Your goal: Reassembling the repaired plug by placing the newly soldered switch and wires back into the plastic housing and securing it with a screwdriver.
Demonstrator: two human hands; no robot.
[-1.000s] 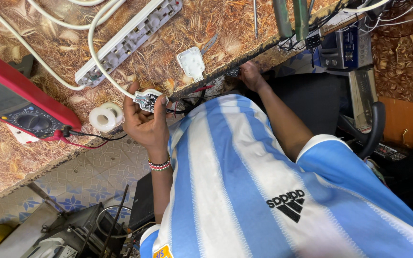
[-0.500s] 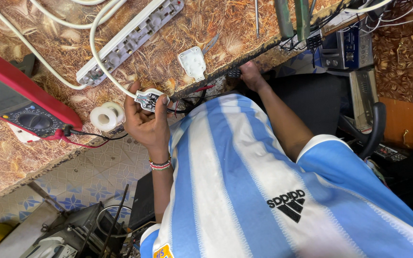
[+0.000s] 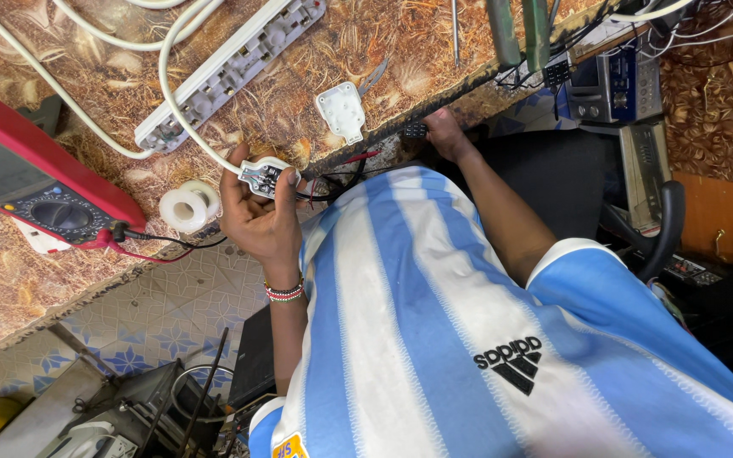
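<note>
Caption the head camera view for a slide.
Left hand holds an opened white plug; right hand grips the workbench edge.

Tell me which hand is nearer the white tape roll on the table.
Left. The left hand, holding an open white plug, is right beside the tape roll; the right hand is well beyond it at the table edge.

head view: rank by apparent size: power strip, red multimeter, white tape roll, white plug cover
1. power strip
2. red multimeter, similar; left edge crops it, so unsure
3. white plug cover
4. white tape roll, close to the cover
</note>
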